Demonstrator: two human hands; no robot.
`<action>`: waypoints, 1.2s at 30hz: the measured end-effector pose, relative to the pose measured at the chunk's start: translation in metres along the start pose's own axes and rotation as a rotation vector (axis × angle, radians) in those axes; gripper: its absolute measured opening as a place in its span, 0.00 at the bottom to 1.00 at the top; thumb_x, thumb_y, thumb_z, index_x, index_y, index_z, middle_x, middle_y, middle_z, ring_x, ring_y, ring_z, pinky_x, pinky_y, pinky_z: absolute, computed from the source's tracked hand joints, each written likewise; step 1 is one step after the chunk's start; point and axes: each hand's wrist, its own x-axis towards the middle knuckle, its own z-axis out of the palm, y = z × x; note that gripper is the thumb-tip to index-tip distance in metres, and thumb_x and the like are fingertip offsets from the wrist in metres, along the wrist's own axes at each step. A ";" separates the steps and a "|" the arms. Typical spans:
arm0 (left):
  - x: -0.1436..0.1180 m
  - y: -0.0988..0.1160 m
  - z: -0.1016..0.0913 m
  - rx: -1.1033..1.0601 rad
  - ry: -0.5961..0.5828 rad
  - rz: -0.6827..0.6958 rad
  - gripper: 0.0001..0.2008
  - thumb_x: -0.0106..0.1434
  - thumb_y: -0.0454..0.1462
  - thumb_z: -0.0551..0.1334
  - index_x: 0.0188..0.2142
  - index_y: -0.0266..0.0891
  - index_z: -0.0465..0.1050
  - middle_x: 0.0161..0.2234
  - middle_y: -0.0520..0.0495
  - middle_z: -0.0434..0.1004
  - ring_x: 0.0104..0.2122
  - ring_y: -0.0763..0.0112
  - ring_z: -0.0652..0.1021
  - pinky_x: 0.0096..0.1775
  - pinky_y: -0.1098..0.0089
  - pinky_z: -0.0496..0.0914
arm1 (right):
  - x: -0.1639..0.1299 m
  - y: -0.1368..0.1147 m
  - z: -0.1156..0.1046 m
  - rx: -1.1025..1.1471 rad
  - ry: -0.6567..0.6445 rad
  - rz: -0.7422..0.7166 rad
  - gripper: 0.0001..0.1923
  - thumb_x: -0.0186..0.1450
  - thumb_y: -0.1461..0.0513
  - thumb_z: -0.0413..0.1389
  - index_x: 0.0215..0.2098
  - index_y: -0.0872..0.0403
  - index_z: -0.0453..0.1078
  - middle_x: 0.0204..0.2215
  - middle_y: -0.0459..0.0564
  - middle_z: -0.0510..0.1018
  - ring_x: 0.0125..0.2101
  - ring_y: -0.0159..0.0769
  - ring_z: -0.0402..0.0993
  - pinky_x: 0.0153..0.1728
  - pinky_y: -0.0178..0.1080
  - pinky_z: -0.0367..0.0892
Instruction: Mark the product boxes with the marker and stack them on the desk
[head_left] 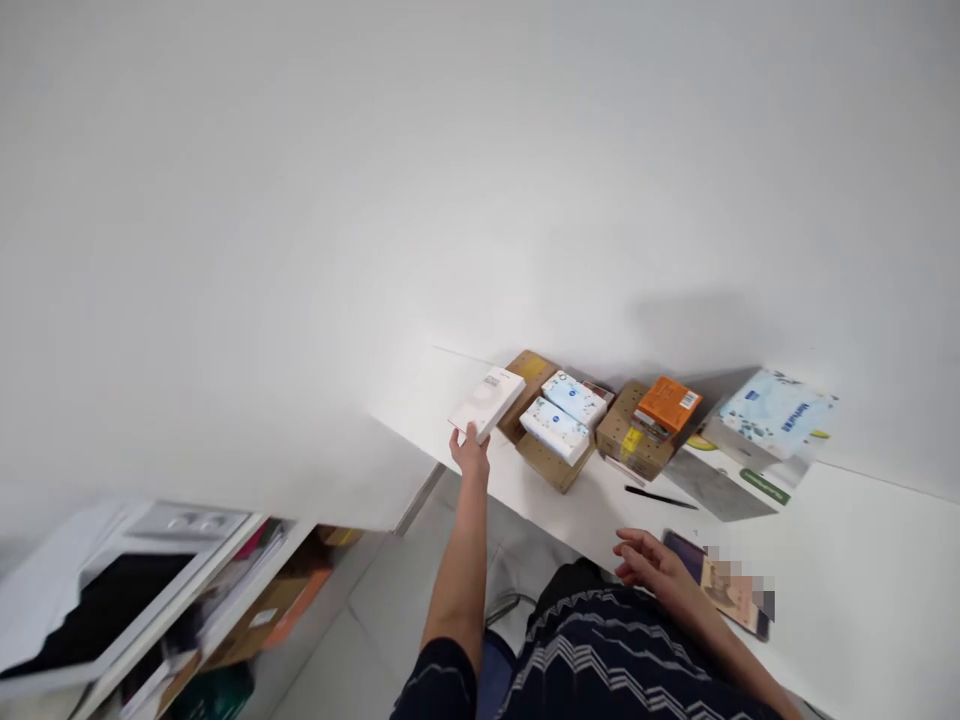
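Observation:
My left hand [470, 452] is stretched out to the far end of the white table [862, 560] and grips a flat white box [487, 400] by its near edge, holding it just left of an open cardboard box [551, 462]. Two blue-and-white tissue packs [564, 415] lie in that cardboard box. My right hand [651, 560] rests on the table near me, fingers loosely spread, touching the edge of a phone [720, 585].
A second cardboard box [634, 440] carries an orange box [669, 403]. Further right sit a large tissue pack [776, 412], a printed flat carton [731, 478] and a black pen [660, 497]. Shelves with papers [187, 590] stand at the lower left.

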 end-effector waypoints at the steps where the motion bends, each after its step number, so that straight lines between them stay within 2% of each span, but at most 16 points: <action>1: 0.008 -0.001 0.011 0.038 -0.017 -0.010 0.21 0.68 0.39 0.64 0.59 0.40 0.64 0.52 0.41 0.74 0.45 0.66 0.79 0.43 0.64 0.77 | -0.001 -0.002 0.001 0.014 0.039 -0.005 0.30 0.53 0.42 0.67 0.43 0.53 0.75 0.36 0.51 0.80 0.33 0.43 0.79 0.37 0.45 0.74; 3: 0.021 -0.004 0.029 0.128 -0.067 -0.047 0.19 0.69 0.41 0.62 0.57 0.38 0.68 0.53 0.41 0.73 0.47 0.61 0.78 0.46 0.57 0.77 | -0.002 -0.004 0.002 0.027 0.116 -0.017 0.31 0.51 0.40 0.66 0.42 0.52 0.75 0.35 0.50 0.80 0.32 0.43 0.79 0.37 0.45 0.74; 5: 0.031 -0.007 0.038 0.222 -0.119 -0.091 0.18 0.69 0.42 0.62 0.56 0.37 0.70 0.54 0.41 0.73 0.48 0.59 0.78 0.48 0.54 0.76 | -0.002 -0.004 0.000 0.004 0.179 -0.032 0.32 0.49 0.38 0.65 0.41 0.52 0.74 0.34 0.50 0.80 0.31 0.43 0.79 0.36 0.46 0.75; 8: 0.039 -0.010 0.039 0.328 -0.173 -0.132 0.19 0.69 0.42 0.62 0.55 0.37 0.69 0.54 0.40 0.73 0.49 0.59 0.77 0.49 0.53 0.75 | -0.001 -0.010 -0.012 -0.126 0.237 -0.112 0.31 0.53 0.37 0.62 0.41 0.52 0.73 0.32 0.50 0.79 0.28 0.42 0.77 0.32 0.46 0.74; 10: 0.041 -0.011 0.032 0.360 -0.188 -0.132 0.18 0.68 0.43 0.63 0.54 0.38 0.71 0.54 0.42 0.73 0.49 0.60 0.77 0.49 0.55 0.74 | -0.001 -0.025 -0.023 -0.290 0.295 -0.214 0.28 0.59 0.39 0.58 0.42 0.52 0.73 0.28 0.50 0.78 0.26 0.41 0.75 0.30 0.45 0.73; 13: 0.037 -0.016 0.014 0.358 -0.179 -0.115 0.16 0.67 0.44 0.62 0.52 0.42 0.74 0.53 0.44 0.74 0.50 0.61 0.76 0.47 0.63 0.71 | 0.007 -0.065 -0.039 -0.634 0.466 -0.453 0.24 0.65 0.43 0.53 0.48 0.51 0.72 0.32 0.53 0.79 0.29 0.43 0.74 0.34 0.47 0.73; 15: 0.032 -0.021 -0.001 0.338 -0.154 -0.100 0.17 0.67 0.46 0.61 0.51 0.43 0.75 0.53 0.44 0.74 0.49 0.63 0.76 0.44 0.66 0.70 | 0.020 -0.096 -0.046 -0.910 0.598 -0.622 0.24 0.67 0.47 0.52 0.54 0.51 0.70 0.42 0.59 0.78 0.39 0.50 0.75 0.42 0.52 0.73; 17: 0.024 -0.028 -0.019 0.316 -0.119 -0.090 0.17 0.65 0.47 0.61 0.48 0.42 0.76 0.52 0.43 0.75 0.48 0.63 0.77 0.42 0.68 0.69 | 0.038 -0.125 -0.049 -1.197 0.672 -0.706 0.25 0.68 0.51 0.52 0.59 0.53 0.68 0.51 0.65 0.74 0.50 0.59 0.71 0.49 0.58 0.69; 19: 0.014 -0.035 -0.039 0.292 -0.086 -0.090 0.18 0.61 0.48 0.62 0.45 0.41 0.77 0.48 0.42 0.76 0.45 0.64 0.78 0.40 0.68 0.69 | 0.059 -0.145 -0.050 -1.436 0.673 -0.667 0.29 0.66 0.54 0.56 0.64 0.53 0.66 0.58 0.69 0.68 0.57 0.66 0.64 0.53 0.61 0.66; 22: -0.002 -0.043 -0.072 0.251 -0.043 -0.081 0.19 0.56 0.51 0.65 0.40 0.40 0.78 0.45 0.41 0.79 0.40 0.64 0.78 0.38 0.68 0.68 | 0.091 -0.159 -0.052 -1.622 0.615 -0.509 0.37 0.62 0.53 0.62 0.67 0.50 0.62 0.63 0.70 0.62 0.60 0.72 0.59 0.53 0.64 0.64; 26: -0.028 -0.047 -0.112 0.176 0.010 -0.056 0.24 0.48 0.55 0.69 0.36 0.38 0.78 0.40 0.42 0.80 0.34 0.66 0.78 0.36 0.68 0.68 | 0.119 -0.161 -0.060 -1.658 0.477 -0.343 0.35 0.64 0.51 0.58 0.68 0.47 0.60 0.59 0.67 0.68 0.54 0.69 0.68 0.47 0.61 0.68; 28: -0.042 -0.046 -0.127 0.136 0.034 -0.046 0.27 0.43 0.57 0.71 0.34 0.38 0.78 0.36 0.43 0.80 0.31 0.67 0.77 0.35 0.67 0.68 | 0.124 -0.162 -0.063 -1.662 0.431 -0.343 0.33 0.65 0.52 0.55 0.68 0.49 0.61 0.54 0.68 0.71 0.49 0.66 0.72 0.44 0.59 0.70; 31: -0.065 -0.044 -0.139 0.080 0.050 -0.017 0.30 0.38 0.57 0.74 0.33 0.37 0.78 0.33 0.45 0.79 0.29 0.68 0.76 0.35 0.68 0.68 | 0.111 -0.171 -0.058 -1.615 0.446 -0.520 0.32 0.65 0.52 0.54 0.66 0.52 0.64 0.51 0.69 0.71 0.49 0.68 0.70 0.45 0.62 0.69; 33: -0.084 -0.038 -0.140 0.050 0.033 0.016 0.30 0.38 0.55 0.75 0.34 0.38 0.78 0.33 0.46 0.79 0.31 0.68 0.77 0.36 0.68 0.69 | 0.090 -0.180 -0.047 -1.449 0.434 -0.686 0.33 0.65 0.48 0.54 0.65 0.52 0.65 0.53 0.68 0.70 0.53 0.69 0.68 0.50 0.65 0.67; 35: -0.108 -0.030 -0.134 0.030 -0.034 0.066 0.27 0.42 0.54 0.75 0.36 0.39 0.79 0.35 0.46 0.79 0.34 0.68 0.77 0.39 0.68 0.70 | 0.063 -0.188 -0.031 -1.158 0.320 -0.785 0.36 0.63 0.44 0.56 0.66 0.49 0.63 0.56 0.64 0.69 0.56 0.64 0.67 0.53 0.62 0.67; 36: -0.122 -0.025 -0.130 0.032 -0.110 0.112 0.25 0.47 0.54 0.74 0.38 0.39 0.79 0.37 0.45 0.80 0.35 0.67 0.77 0.40 0.68 0.71 | 0.050 -0.189 -0.022 -0.984 0.219 -0.787 0.39 0.62 0.43 0.58 0.67 0.47 0.60 0.58 0.61 0.68 0.56 0.61 0.68 0.53 0.58 0.69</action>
